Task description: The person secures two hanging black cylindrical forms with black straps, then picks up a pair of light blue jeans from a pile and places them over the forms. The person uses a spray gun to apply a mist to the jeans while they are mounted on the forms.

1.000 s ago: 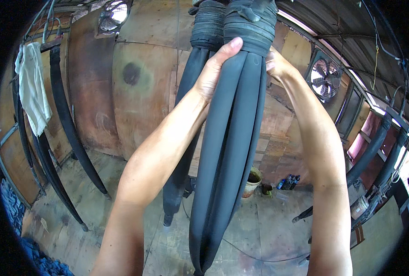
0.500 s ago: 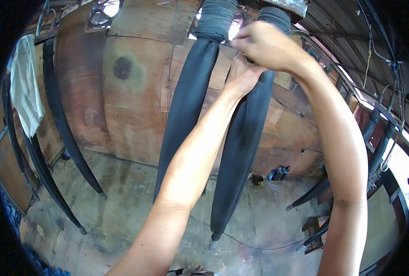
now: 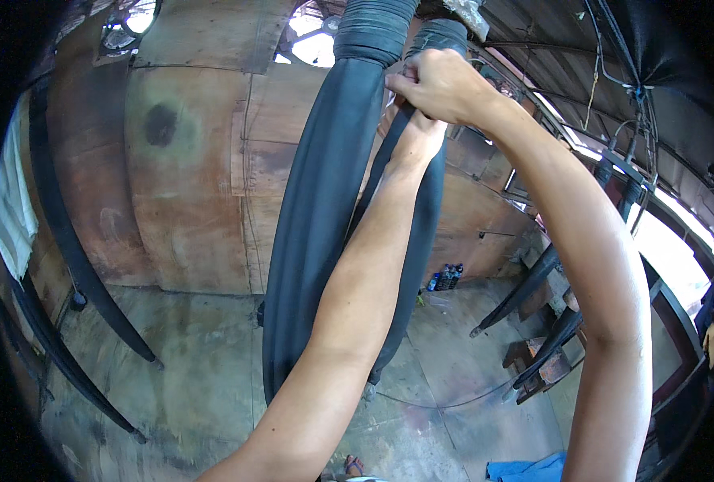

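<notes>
Two long dark blue-black cloth lengths hang from above: the left one (image 3: pixel 317 201) is broad and pleated, while the right one (image 3: pixel 423 249) is partly covered by my left arm. Dark grey banding (image 3: pixel 375 34) is wound around the left top, and similar banding (image 3: pixel 443 34) wraps the right top. My right hand (image 3: pixel 447 84) is closed just below the right banding, its fingers curled; what they pinch is too small to make out. Directly beneath it, my left hand (image 3: pixel 423 132) is against the right cloth's neck, its fingers hidden behind the right hand.
More dark tapered lengths hang at the left (image 3: pixel 83 225) and right (image 3: pixel 517 289). A white cloth (image 3: pixel 13 209) drapes at far left. Bottles (image 3: pixel 445 277) stand by the back wall, near a small wooden stool (image 3: pixel 533 361). Blue cloth (image 3: pixel 525 468) lies on the floor.
The whole view has shifted toward the right. My right hand, blurred before, is now sharper and slightly lower over the left hand. A foot and blue cloth have come into view below.
</notes>
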{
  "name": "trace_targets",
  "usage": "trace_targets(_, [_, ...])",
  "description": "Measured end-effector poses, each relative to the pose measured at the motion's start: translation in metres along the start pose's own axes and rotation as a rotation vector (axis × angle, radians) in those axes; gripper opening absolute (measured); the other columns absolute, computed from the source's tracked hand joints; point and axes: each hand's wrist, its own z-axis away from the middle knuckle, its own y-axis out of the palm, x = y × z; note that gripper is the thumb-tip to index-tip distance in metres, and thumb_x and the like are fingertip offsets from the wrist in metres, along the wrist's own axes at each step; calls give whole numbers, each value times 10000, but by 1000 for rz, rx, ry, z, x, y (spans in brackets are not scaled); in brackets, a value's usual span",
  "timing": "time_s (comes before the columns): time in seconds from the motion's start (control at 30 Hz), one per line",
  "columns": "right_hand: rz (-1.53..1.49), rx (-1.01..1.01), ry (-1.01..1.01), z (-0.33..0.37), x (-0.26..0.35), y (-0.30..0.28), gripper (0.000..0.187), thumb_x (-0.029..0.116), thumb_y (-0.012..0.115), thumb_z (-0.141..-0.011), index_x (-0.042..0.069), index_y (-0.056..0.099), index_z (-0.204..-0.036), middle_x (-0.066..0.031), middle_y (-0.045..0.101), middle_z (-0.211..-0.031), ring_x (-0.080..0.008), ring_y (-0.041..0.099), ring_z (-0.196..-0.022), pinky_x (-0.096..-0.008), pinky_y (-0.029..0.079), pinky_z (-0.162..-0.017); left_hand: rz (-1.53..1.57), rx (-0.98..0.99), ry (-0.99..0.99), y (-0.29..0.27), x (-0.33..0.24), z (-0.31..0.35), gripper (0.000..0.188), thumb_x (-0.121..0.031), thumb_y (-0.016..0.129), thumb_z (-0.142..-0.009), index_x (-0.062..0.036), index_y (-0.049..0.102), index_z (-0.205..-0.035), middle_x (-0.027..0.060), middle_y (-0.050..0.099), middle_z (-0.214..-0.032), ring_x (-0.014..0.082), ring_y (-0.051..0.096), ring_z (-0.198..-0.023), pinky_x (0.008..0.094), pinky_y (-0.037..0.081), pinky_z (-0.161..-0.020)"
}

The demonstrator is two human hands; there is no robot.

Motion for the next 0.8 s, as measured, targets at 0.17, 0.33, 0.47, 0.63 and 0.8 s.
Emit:
trace_targets(0.17, [-859, -16, 400, 25, -13, -6, 229, -4, 585, -801, -68, 635, -1015, -184, 676, -920, -265, 705, -837, -393, 590, -703, 53, -86, -57, -22, -25, 13, 936, -486, 784, -729, 45, 409, -1402, 290, 622, -1196, 410, 624, -1118, 465, 489, -962])
trace_targets(0.33, [-1691, 279, 693, 36, -15, -58, 125, -10, 443, -874, -64, 501, -971, -46, 482, -761, -140, 489, -541, -259, 511, -519, 48, -68, -124, -30, -37, 13, 929, -353, 776, -759, 88, 335, -1449, 327, 623, -1174, 428, 616, -1122, 450, 491, -961])
trace_targets(0.47, [-590, 323, 529, 61, -23, -98, 209, 171, 483, -965, 45, 648, -936, 107, 314, -549, -14, 237, -429, -227, 148, -398, 42, -135, -113, -31, -33, 12, 800, -389, 790, -714, 35, 485, -1320, 287, 660, -1129, 419, 643, -1079, 472, 489, -955])
trace_targets(0.63, [-398, 188, 384, 117, -26, -128, 317, 324, 543, -999, 87, 659, -823, 117, 273, -529, -23, 225, -442, -257, 145, -424, 51, -97, -54, -37, -23, 6, 749, -386, 783, -690, 36, 546, -1260, 297, 675, -1082, 412, 667, -1035, 479, 496, -943])
trace_targets(0.8, [-407, 92, 462, 173, -71, -125, 387, 388, 562, -991, 87, 645, -762, 96, 371, -538, -19, 325, -486, -247, 209, -457, 72, 120, -125, -39, -7, -12, 613, -392, 799, -663, 70, 668, -1043, 272, 702, -1009, 349, 701, -968, 425, 538, -869])
